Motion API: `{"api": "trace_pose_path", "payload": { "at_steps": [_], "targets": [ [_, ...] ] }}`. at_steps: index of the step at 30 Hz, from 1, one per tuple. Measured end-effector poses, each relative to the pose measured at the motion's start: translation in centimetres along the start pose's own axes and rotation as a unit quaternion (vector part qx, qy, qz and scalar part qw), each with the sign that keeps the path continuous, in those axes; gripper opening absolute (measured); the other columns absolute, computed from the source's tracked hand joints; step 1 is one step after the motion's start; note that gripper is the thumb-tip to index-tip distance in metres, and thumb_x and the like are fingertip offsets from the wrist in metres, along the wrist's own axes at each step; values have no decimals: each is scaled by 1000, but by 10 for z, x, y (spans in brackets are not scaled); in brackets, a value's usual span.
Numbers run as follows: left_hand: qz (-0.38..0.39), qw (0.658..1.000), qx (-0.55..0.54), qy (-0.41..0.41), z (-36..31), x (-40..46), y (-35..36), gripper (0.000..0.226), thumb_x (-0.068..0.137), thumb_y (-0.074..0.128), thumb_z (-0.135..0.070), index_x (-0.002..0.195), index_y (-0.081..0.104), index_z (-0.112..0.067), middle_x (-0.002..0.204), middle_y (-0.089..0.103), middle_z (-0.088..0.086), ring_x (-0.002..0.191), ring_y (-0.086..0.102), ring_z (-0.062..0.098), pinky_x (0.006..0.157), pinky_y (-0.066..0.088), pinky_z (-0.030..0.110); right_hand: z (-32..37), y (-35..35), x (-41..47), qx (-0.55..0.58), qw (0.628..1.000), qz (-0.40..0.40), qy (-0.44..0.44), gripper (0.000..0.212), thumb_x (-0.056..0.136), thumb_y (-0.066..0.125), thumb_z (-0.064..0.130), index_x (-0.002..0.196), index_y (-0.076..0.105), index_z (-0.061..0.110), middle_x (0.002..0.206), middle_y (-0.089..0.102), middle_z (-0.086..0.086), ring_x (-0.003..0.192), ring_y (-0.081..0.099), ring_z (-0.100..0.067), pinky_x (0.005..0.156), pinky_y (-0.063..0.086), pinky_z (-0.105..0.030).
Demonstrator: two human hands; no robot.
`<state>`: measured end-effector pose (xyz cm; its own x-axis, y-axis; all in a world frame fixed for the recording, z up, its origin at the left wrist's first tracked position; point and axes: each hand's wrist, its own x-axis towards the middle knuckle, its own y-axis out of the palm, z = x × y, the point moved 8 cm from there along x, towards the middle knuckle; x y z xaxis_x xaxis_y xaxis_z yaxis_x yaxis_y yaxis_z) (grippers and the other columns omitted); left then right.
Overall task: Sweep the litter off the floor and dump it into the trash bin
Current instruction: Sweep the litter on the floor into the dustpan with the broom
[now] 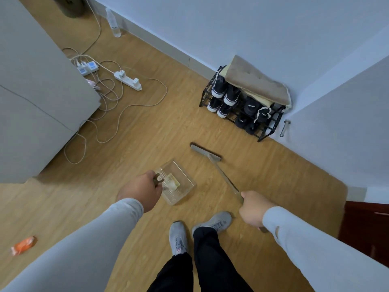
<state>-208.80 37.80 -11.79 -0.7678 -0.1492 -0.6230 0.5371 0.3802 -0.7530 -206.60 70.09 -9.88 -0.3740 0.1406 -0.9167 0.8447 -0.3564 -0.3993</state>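
My left hand (141, 191) is closed around the handle of a clear plastic dustpan (185, 175) held low over the wooden floor. A yellowish scrap of litter (175, 181) lies inside the pan. My right hand (253, 209) grips the handle of a broom (205, 151), whose grey head with dark bristles rests on the floor beyond the dustpan to the right. An orange wrapper (23, 245) lies on the floor at the far left, well apart from both hands. No trash bin is in view.
A grey bed or sofa (31, 91) fills the left. Power strips and tangled white cables (117, 89) lie beside it. A black shoe rack (242, 104) with shoes and a folded cushion stands against the wall. A plastic bottle (113, 22) stands far back. My feet (179, 237) are below.
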Motion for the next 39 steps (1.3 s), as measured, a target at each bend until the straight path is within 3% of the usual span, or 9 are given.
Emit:
{"api": "trace_pose_path", "payload": {
  "at_steps": [4,7,10,17,20,24,26,31,39],
  "targets": [
    [0,1000,-9,-1,2,7,-3,16,94,49,-40,95,56,-26,81,64,-6,73,63,20,69,58,37,14,41,-12,-75,995,59,-24,56,98,46,13,153,39,15,139,56,-8,118,62,-27,93,53,-32],
    [-6,1000,-5,1,1,9,-5,17,94,49,-40,95,56,-26,80,64,-5,73,63,21,67,58,37,1,27,-22,-21,994,106,-37,57,96,48,14,153,43,24,93,66,-8,68,65,-20,54,50,-27],
    [-7,1000,-2,3,0,6,-4,18,95,48,-42,97,56,-25,80,64,-5,74,63,21,68,58,38,-31,-25,-35,113,988,100,-25,63,99,58,15,157,38,26,65,57,-2,41,44,-9,38,38,-23],
    [-14,1000,1,8,-1,7,-5,18,96,47,-41,102,56,-26,85,64,-5,78,63,23,71,57,37,-35,-56,-45,95,995,30,-13,63,101,55,17,160,32,26,71,59,-7,43,47,-11,41,41,-25],
    [-20,1000,3,6,-1,8,-6,17,96,48,-41,99,56,-26,82,63,-6,75,62,22,67,56,35,-7,-28,-20,-34,999,-26,-24,50,97,52,17,147,49,13,103,69,-11,75,65,-23,58,53,-28],
    [-25,1000,0,6,0,9,-4,16,95,47,-42,95,55,-27,81,62,-7,73,62,21,66,56,34,19,35,-16,-131,991,36,-2,21,95,50,8,115,57,10,91,58,-3,93,64,-24,80,53,-30],
    [-27,1000,-2,6,1,10,-4,16,95,48,-42,95,55,-27,82,63,-6,75,62,22,64,53,33,19,50,-23,-115,991,72,-19,32,95,48,8,126,54,14,98,60,-4,98,66,-24,86,55,-31],
    [-19,1000,-4,4,5,4,0,18,95,48,-42,101,56,-28,87,64,-5,78,63,23,63,49,32,-11,8,-48,98,988,122,-20,38,100,52,15,133,48,35,73,57,-5,47,46,-11,45,43,-23],
    [-2,998,-64,-28,54,-58,8,22,95,50,-44,111,56,-31,101,68,-5,89,66,24,70,52,31,-29,-17,-84,138,989,46,-28,57,101,53,14,155,39,24,60,51,-3,38,39,-10,37,35,-20]
  ]
}}
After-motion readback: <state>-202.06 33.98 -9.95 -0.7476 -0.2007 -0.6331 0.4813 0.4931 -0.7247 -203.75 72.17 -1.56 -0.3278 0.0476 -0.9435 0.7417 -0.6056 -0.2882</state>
